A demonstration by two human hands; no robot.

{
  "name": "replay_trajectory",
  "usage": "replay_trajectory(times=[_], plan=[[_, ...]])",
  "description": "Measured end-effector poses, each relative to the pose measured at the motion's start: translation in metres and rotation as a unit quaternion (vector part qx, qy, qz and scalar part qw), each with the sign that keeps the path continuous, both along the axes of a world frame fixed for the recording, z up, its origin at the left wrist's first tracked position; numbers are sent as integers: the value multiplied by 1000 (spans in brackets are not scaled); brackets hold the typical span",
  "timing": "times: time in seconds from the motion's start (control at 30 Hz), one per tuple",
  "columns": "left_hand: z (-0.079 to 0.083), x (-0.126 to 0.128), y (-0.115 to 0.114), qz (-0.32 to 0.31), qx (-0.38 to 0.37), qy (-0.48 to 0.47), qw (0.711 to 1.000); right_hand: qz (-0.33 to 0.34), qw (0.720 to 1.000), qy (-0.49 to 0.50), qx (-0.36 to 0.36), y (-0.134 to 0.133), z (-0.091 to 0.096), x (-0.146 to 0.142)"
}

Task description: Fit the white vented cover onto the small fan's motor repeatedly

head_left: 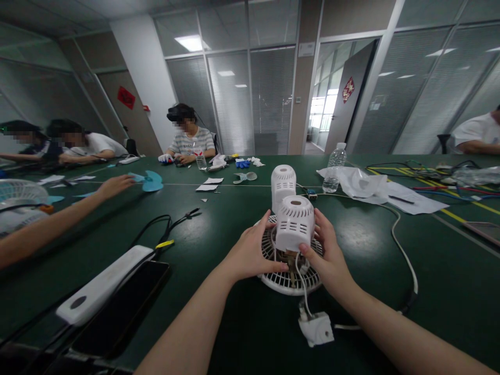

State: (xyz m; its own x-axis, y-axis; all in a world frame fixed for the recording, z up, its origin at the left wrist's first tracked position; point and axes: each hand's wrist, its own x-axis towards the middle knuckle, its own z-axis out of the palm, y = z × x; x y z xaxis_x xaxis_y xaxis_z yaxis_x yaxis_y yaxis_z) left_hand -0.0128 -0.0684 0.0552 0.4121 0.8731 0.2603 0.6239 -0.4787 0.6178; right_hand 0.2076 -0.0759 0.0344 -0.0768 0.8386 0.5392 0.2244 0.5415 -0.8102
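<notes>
Both my hands grip a white slotted fan motor housing [294, 223] above a round white fan grille [288, 278] that lies flat on the green table [219, 224]. My left hand [252, 255] wraps its left side, thumb under the housing. My right hand [327, 250] holds the right side, fingers curled round it. White wires run from the housing down to a small white switch box [317, 329] near me. A second white motor housing [283, 185] stands just behind.
A white power strip [103, 284] and a black phone [125, 307] lie at my left. A co-worker's arm [58, 219] reaches toward a blue fan blade [150, 181]. A water bottle [334, 169], plastic bags [363, 182] and cables [429, 179] sit at the right. Several people sit across.
</notes>
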Motion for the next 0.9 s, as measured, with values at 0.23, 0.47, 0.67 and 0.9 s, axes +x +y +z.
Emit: replay_trajectory(times=[0.23,0.47,0.67,0.9], plan=[[0,1,-1,0,-3,5,1000,29,999,18,9,1,-2,0],[0,1,-1,3,2,9,1000,33,999,24,5,2,-2,0],[1,1,-1,-1,-3,7,1000,39,999,17,-12,3,-2,3],[0,1,-1,-2,-8,4,1000,31,999,19,2,3,-4,1]])
